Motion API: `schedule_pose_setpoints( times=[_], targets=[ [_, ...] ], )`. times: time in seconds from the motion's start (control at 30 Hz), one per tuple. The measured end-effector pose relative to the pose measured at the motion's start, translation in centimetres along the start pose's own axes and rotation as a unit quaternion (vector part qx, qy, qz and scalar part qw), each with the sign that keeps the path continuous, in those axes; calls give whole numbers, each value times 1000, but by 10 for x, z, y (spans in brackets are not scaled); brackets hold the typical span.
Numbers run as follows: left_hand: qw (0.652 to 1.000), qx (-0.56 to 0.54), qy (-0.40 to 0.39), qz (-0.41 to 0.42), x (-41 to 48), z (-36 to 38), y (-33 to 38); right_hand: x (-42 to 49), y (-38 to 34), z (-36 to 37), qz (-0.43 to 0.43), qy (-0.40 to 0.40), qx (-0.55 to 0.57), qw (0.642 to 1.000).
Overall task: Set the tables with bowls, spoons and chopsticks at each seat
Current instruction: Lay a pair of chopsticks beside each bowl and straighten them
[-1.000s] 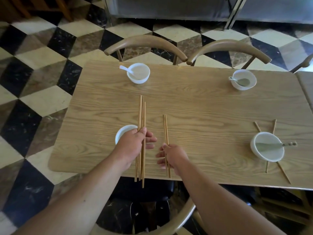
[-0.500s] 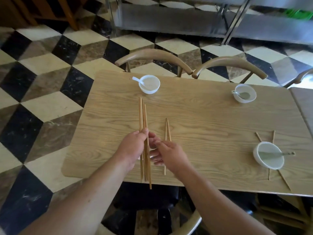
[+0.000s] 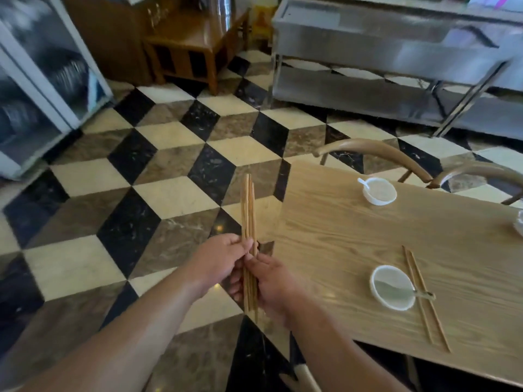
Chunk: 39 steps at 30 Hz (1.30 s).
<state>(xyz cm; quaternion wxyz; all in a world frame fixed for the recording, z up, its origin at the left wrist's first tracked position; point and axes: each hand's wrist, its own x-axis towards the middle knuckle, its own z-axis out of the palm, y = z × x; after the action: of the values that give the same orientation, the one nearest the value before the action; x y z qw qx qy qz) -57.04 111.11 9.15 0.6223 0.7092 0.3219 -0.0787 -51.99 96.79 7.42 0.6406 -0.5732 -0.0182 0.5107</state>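
Note:
A bundle of wooden chopsticks (image 3: pixel 248 210) stands almost upright over the floor, left of the wooden table (image 3: pixel 353 239). My left hand (image 3: pixel 219 263) pinches the bundle near its middle, and my right hand (image 3: pixel 271 284) grips its lower part. On the table near me a white bowl (image 3: pixel 392 287) holds a spoon (image 3: pixel 421 293), with a pair of chopsticks (image 3: pixel 424 298) laid along its right side. At the far seat another white bowl (image 3: pixel 379 191) holds a white spoon (image 3: pixel 363 182).
Two curved wooden chair backs (image 3: pixel 376 152) stand behind the table's far edge. A steel counter (image 3: pixel 396 60) runs across the back, a wooden stand (image 3: pixel 195 43) sits behind on the left, and a glass-fronted cabinet (image 3: pixel 42 80) is at far left. Checkered tile floor (image 3: pixel 141 193) lies all around.
The view has swung left, off the table toward the floor. A pair of chopsticks now lies beside the near bowl. Both hands have lifted the remaining bundle off the table, holding it upright.

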Motion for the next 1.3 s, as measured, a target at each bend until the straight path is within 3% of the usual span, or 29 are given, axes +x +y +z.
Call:
schedule_pose_setpoints(
  times=[0.17, 0.4, 0.63, 0.83, 1.3],
  targets=[
    [999, -34, 28, 0, -19, -101, -16, 34, -6, 82, 23, -29, -30, 999],
    [999, -36, 36, -7, 13, -164, -12, 90, -28, 118, 40, -74, -23, 996],
    [998, -23, -4, -57, 94, -183, 31, 165, -65, 95, 57, -74, 13, 996],
    [995, 13, -48, -81, 205, -196, 102, 241, -145, 65, 65, -52, 59, 995],
    [988, 63, -144, 11, 400, -214, 239, 347, -316, 12, 13, 37, 108, 993]
  ],
)
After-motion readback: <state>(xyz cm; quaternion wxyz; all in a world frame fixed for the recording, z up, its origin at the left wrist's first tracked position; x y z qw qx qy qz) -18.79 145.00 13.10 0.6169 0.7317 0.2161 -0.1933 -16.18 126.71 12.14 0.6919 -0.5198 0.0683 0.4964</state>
